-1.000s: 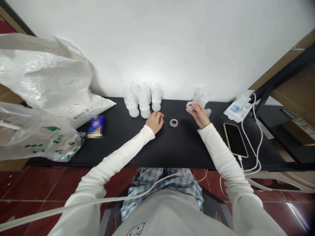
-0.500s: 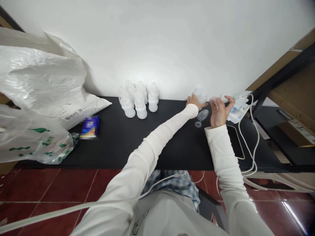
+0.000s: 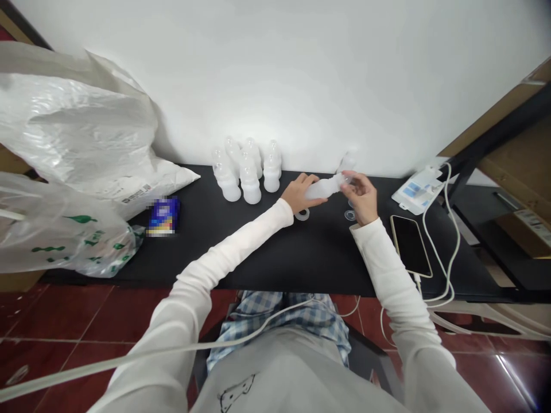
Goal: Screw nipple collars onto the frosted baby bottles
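Note:
My left hand is closed around a frosted white plastic bottle, tilted with its neck toward the right. At that neck, my right hand pinches a small clear plastic piece, whose exact shape is partly hidden by the fingers. A pale ring lies on the black table below the bottle. Under my right hand is a clear round plastic part. Another whitish bottle stands behind against the wall, partly covered by my right hand.
Several white bottles with clear domed tops stand in a group left of centre. A blue packet and large plastic bags occupy the left. Rightward are a phone, a white-and-blue package and a looped white cable.
My left hand has come back leftward from the wall with a bottle. My right hand has moved left to the bottle's neck. The ring now shows on the table.

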